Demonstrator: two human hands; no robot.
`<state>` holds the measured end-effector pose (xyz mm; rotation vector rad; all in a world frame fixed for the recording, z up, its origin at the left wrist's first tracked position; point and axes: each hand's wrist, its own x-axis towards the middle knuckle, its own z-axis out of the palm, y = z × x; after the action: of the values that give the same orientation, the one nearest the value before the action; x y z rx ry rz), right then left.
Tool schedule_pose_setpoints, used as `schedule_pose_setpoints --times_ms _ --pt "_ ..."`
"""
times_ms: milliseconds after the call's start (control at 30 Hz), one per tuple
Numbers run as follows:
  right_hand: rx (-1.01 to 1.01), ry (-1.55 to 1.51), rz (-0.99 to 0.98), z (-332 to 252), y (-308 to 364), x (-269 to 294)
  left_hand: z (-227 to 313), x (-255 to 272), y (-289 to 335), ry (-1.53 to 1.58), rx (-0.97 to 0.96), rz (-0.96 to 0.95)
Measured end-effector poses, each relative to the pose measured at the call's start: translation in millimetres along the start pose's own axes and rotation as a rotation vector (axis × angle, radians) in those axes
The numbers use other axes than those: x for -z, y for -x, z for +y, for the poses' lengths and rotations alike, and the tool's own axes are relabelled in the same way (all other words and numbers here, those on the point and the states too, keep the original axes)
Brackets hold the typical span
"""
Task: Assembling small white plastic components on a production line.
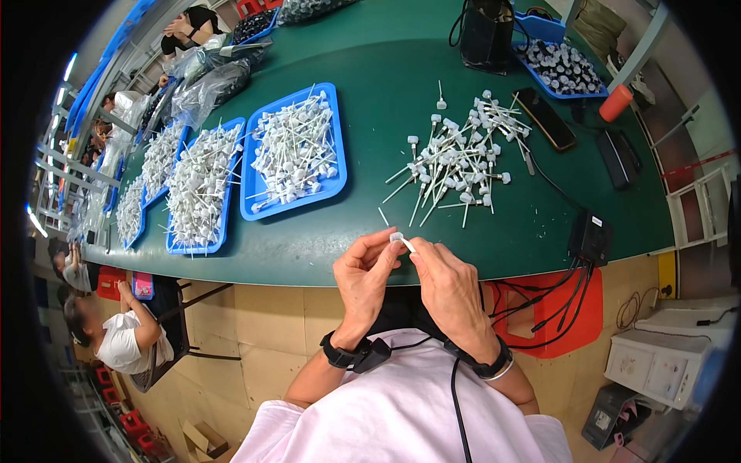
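Note:
Above the near edge of the green table, my left hand [362, 279] pinches a small white pump head [397, 238] between thumb and fingers. My right hand [450, 292], close against it, grips the white stem [408, 246] coming off this head; its far end is hidden by my fingers. Beyond my hands spreads a loose pile of white pump heads with thin tubes [463, 158]. A single thin white tube [384, 217] lies just past my left fingertips. Both wrists wear black bands with cables.
Blue trays [340, 174] heaped with similar pieces stand left. At right are a phone [545, 119], a black box with cables [590, 238], an orange-red cylinder [615, 103] and a blue tray of black-and-clear parts [559, 69]. Another person [127, 328] sits at far left.

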<state>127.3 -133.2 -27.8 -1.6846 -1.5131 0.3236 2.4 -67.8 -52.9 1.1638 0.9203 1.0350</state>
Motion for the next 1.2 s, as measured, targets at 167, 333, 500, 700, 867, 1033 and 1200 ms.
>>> schedule_pose_setpoints --times_ms 167,333,500,700,867,1033,1200 --pt "0.031 -0.028 0.045 2.3 -0.5 -2.2 -0.7 1.4 0.2 0.006 0.009 -0.005" --pt "0.004 -0.007 -0.003 -1.1 0.8 0.4 -1.1 2.1 -0.4 0.033 0.016 0.005" --pt "-0.043 -0.03 -0.016 -2.0 1.3 -0.2 -2.1 1.8 -0.1 0.013 0.017 0.01" --pt "0.001 0.02 -0.014 -0.8 -0.1 -0.3 -3.2 0.4 1.4 -0.021 -0.028 0.029" --pt "-0.05 -0.014 -0.023 -2.0 0.3 -1.3 -5.0 -0.4 3.5 -0.066 -0.084 0.052" --pt "-0.053 0.007 -0.03 -2.1 -0.7 -1.8 -6.5 -1.1 3.3 -0.258 -0.216 0.079" --pt "0.001 0.073 0.003 0.1 -1.9 -5.0 -3.1 -2.3 4.3 -0.571 -0.453 0.105"
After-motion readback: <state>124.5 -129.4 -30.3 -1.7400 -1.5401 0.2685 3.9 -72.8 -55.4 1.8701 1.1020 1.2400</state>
